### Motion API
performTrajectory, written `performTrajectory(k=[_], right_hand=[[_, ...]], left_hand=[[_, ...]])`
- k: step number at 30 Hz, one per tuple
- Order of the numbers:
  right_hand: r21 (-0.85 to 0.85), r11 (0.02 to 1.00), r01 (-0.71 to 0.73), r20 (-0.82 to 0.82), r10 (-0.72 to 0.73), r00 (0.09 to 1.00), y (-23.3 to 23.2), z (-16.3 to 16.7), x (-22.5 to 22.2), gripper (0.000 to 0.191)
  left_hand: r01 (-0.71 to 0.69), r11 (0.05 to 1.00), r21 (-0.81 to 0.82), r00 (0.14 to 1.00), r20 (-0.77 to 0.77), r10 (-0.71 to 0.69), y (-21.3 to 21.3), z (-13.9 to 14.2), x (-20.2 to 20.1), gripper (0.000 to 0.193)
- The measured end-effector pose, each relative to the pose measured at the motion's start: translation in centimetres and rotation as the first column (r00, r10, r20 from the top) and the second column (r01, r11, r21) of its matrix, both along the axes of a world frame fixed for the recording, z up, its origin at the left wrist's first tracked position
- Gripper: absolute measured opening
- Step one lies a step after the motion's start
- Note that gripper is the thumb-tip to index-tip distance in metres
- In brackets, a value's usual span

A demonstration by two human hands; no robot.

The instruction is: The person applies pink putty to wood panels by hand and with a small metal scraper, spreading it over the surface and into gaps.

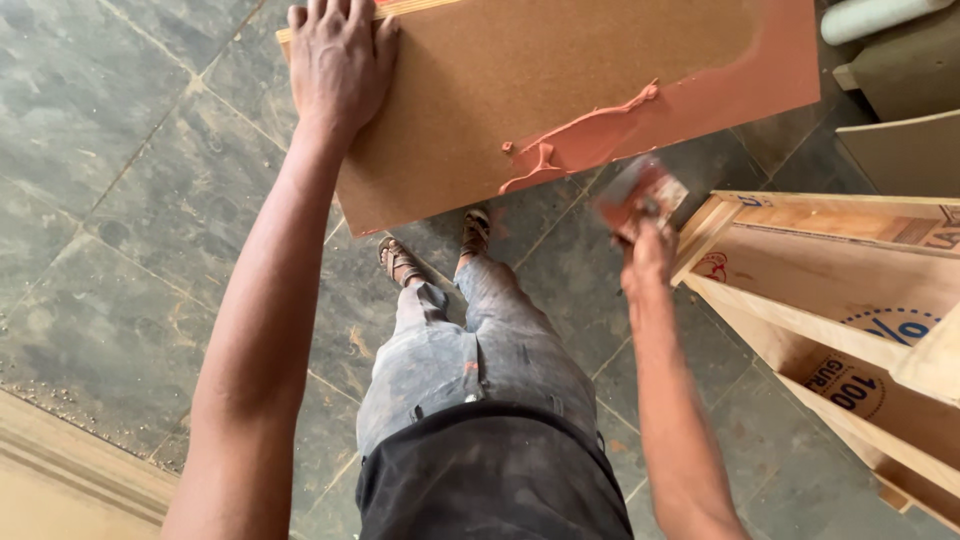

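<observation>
My left hand (338,62) lies open, flat on the brown fibreboard panel (520,90); my right hand (645,250) grips a blurred, paste-smeared scraper (640,195) just below the panel's reddish-brown paste streak (600,130).

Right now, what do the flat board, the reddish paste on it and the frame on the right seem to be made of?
The flat board looks like raw fibreboard or particle board: matte brown, finely speckled, no grain. The reddish paste seems a thick wet adhesive or filler, glossy with raised ridges. The frame looks like unfinished plywood, pale with printed stamps. The left hand lies flat on the board; the right hand holds a smeared scraper, too blurred to tell its material.
</observation>
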State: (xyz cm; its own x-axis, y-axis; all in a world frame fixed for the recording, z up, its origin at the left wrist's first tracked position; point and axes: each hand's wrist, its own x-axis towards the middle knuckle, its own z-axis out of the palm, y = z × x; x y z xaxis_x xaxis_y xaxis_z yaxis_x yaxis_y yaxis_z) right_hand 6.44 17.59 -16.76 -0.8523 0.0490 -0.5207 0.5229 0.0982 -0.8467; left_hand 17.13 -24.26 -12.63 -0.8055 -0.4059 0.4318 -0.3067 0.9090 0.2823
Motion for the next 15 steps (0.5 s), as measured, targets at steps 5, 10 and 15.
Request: performTrajectory(k=[5,10,15], right_hand=[[0.241,0.959,-0.152,-0.450,0.249,0.858,3.7,2.8,0.1,0.025],[0.778,0.617,-0.119,-0.560,0.767,0.314,3.2,9.2,-9.4,0.029],[0.966,0.221,-0.137,-0.172,0.938,0.301,-1.1,11.5,-15.3,0.041]], left_hand=[[0.000,1.000,0.020,1.000,0.024,0.000,0.1,-0.1,0.1,0.029],[0.002,0.999,0.033,0.999,0.034,-0.003,0.0,-0.1,0.1,0.030],[-0.020,0.999,0.046,0.999,0.043,0.018,-0.2,-0.1,0.1,0.033]])
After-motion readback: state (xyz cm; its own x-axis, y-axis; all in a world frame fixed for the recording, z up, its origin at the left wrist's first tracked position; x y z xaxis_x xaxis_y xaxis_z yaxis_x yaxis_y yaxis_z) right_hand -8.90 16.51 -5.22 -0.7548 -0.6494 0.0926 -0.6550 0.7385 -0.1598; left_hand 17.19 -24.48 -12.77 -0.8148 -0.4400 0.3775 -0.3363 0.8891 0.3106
